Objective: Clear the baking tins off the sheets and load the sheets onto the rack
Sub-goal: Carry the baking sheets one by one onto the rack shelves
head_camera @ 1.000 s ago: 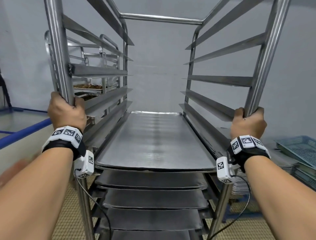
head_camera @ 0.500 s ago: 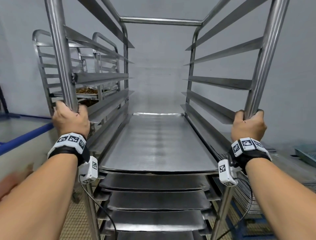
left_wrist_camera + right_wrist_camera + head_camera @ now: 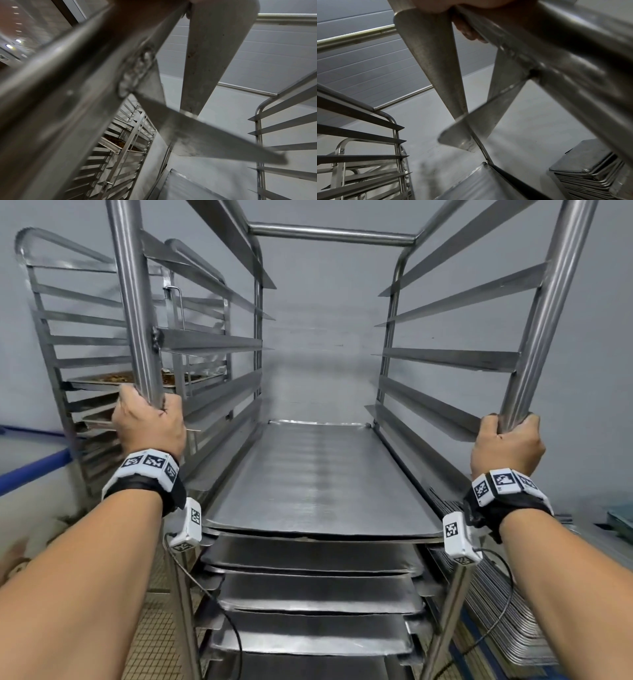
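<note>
Five sheets point(image 3: 318, 474) at least already sit on the lower runners of the rack point(image 3: 534, 313), one above another, all bare of baking tins. Going left to right: a second rack point(image 3: 68, 344) behind holds a tray with something brown on it; the left hand point(image 3: 150, 426) is curled round the near left post; the upper runners stand unfilled; the right hand point(image 3: 507, 446) grips the near right post; a stack of trays point(image 3: 590, 174) lies beyond. Loading looks partly done, and I judge the rack is being wheeled.
</note>
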Demonstrator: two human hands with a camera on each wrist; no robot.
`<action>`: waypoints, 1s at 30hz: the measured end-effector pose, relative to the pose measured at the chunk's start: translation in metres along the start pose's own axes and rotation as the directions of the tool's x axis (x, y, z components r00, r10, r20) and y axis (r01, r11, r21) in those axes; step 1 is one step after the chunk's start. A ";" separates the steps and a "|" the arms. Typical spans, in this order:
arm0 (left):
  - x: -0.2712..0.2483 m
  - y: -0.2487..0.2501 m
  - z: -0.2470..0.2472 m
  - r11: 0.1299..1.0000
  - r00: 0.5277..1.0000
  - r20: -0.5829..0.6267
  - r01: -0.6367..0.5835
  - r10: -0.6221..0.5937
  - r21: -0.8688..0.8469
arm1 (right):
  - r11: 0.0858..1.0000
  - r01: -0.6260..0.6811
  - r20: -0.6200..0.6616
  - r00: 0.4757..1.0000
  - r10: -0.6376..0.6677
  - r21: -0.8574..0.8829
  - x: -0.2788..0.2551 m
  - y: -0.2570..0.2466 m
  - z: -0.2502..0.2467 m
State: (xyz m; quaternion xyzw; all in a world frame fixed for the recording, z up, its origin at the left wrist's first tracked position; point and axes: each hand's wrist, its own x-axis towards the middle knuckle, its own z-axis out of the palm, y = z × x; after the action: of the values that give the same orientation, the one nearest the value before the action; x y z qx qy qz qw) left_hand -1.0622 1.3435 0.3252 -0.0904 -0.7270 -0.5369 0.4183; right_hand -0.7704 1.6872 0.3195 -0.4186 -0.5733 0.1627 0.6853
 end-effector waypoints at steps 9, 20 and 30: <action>0.032 -0.019 0.106 0.995 0.999 0.036 -0.007 0.010 -0.096 | 1.000 -0.023 0.024 0.999 0.022 0.018 0.028 0.023 0.093; 0.055 -0.029 0.211 0.993 0.997 0.070 0.029 -0.021 -0.111 | 1.000 -0.010 0.022 1.000 0.010 0.019 0.059 0.049 0.189; 0.071 -0.029 0.310 0.995 0.994 0.097 0.067 -0.060 -0.076 | 1.000 -0.013 0.021 1.000 0.012 0.025 0.097 0.079 0.282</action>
State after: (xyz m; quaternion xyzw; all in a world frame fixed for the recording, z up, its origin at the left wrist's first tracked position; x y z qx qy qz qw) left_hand -1.2828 1.5750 0.3326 -0.1089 -0.7266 -0.5735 0.3623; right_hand -0.9820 1.9113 0.3204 -0.4117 -0.5756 0.1785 0.6836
